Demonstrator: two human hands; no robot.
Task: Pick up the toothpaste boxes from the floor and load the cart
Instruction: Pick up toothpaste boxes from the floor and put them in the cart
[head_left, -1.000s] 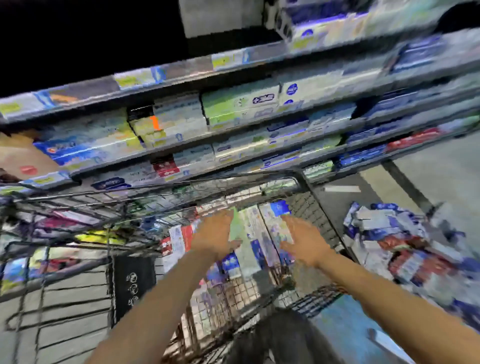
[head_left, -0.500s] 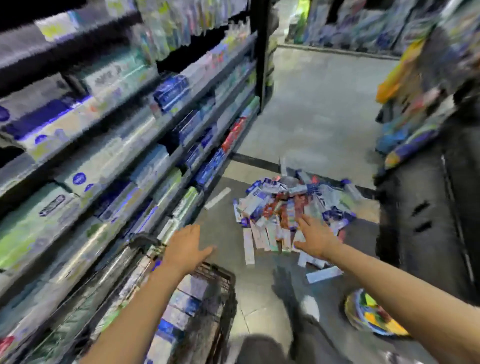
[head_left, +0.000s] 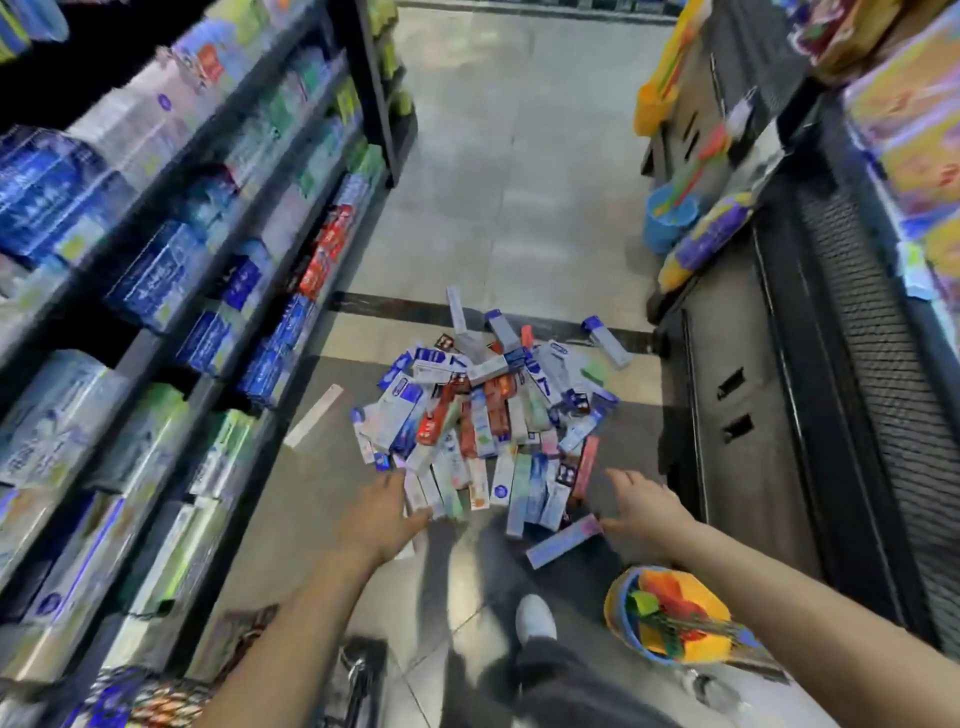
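A large heap of colourful cardboard toothpaste boxes (head_left: 483, 415) still lies on the grey tiled floor (head_left: 519, 182), so much loading remains. Both hands, left (head_left: 382, 514) and right (head_left: 641, 506), reach down empty with fingers spread. A second ago they hung over the cart, barely visible now.

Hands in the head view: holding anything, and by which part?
Nothing held. Left hand and right hand reach open toward the toothpaste boxes on the floor.
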